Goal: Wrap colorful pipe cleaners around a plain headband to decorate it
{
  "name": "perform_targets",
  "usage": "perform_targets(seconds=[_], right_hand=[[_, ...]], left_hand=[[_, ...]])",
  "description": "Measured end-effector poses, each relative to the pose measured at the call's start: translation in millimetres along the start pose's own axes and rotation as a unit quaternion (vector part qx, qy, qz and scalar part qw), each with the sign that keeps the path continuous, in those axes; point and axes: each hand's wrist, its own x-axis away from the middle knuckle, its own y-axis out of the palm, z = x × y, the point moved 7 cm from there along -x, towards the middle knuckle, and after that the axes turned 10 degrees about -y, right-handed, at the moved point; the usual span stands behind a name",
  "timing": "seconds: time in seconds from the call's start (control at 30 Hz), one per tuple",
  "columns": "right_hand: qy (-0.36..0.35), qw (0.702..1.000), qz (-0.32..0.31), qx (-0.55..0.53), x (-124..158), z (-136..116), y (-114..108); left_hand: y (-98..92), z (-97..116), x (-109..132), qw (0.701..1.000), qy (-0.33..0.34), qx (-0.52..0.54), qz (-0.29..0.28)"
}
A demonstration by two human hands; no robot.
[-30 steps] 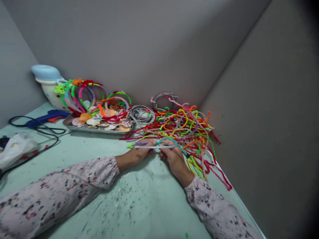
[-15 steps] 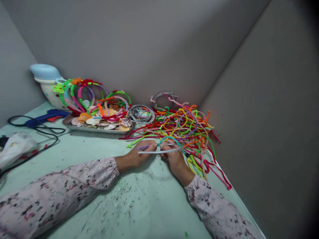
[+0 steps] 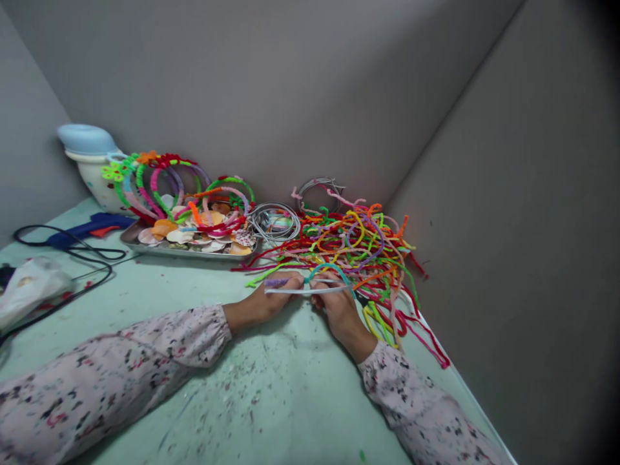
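My left hand and my right hand rest on the pale green table, fingers closed on a thin silver headband held level between them. A purple pipe cleaner sticks out past my left fingers, and a teal pipe cleaner arches over my right fingers. Just behind the hands lies a big tangle of coloured pipe cleaners.
A metal tray of seashells and wrapped headbands stands at the back left, with bare metal headbands beside it. A blue glue gun and black cable, a white pot with blue lid, and a plastic bag are on the left.
The silver headband has shifted slightly between my fingers, tilting a little and then levelling. Both hands stay in the same spot.
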Motion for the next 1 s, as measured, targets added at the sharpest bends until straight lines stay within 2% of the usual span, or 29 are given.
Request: perform_targets(seconds=[0.1, 0.27, 0.33, 0.4, 0.47, 0.57, 0.63, 0.7, 0.8, 1.0], right_hand=[[-0.014, 1.0, -0.01, 0.025, -1, 2, -1], [-0.109, 0.987, -0.063, 0.098, -3, -6, 0], [-0.125, 0.985, -0.069, 0.102, -3, -10, 0], [-0.108, 0.989, -0.06, 0.082, -2, -11, 0], [-0.057, 0.997, -0.031, 0.051, -1, -7, -1], [0.012, 0.999, 0.034, 0.016, 2, 2, -4], [0.029, 0.997, 0.066, -0.022, 3, 6, -3], [0.027, 0.994, 0.078, -0.074, 2, 9, -1], [0.01, 0.99, 0.081, -0.118, 1, 11, 1], [-0.017, 0.994, 0.075, -0.076, 0, 9, -1]], left_hand=[[0.4, -5, -1, 1.0, -0.019, -0.017, 0.009], [2.1, -3, 0, 0.998, -0.014, -0.054, 0.007], [1.6, -2, 0, 0.999, -0.013, -0.045, 0.004], [0.8, -5, 0, 0.999, -0.023, -0.025, -0.001], [0.2, -12, 0, 0.999, -0.047, -0.006, -0.004], [-1.5, -26, -1, 0.992, -0.124, 0.006, 0.011], [-2.5, -35, -1, 0.983, -0.182, 0.022, 0.024], [-2.4, -39, -1, 0.976, -0.213, 0.043, 0.03], [-1.7, -40, -3, 0.973, -0.221, 0.059, 0.023], [-1.7, -41, -3, 0.973, -0.222, 0.056, 0.012]])
